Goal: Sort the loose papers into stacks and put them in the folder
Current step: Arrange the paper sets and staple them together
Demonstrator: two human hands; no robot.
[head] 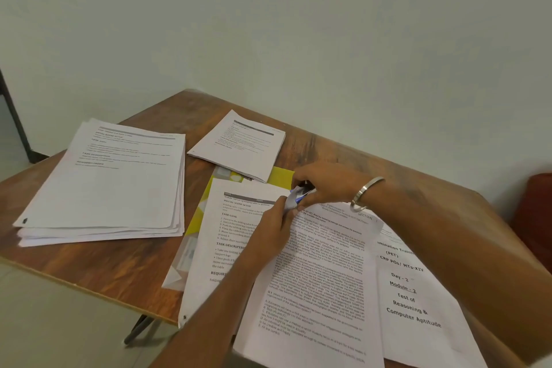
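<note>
Wooden table [313,143], pale wall [298,24], bracelet [366,193].

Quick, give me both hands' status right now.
Left hand: pinching the top corner of the printed sheet.
Right hand: fingers curled round a small dark clip or stapler; which one cannot be told.

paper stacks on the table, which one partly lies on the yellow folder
The small far stack: its near corner overlaps the yellow folder. The big left stack lies wholly on the bare table.
</note>
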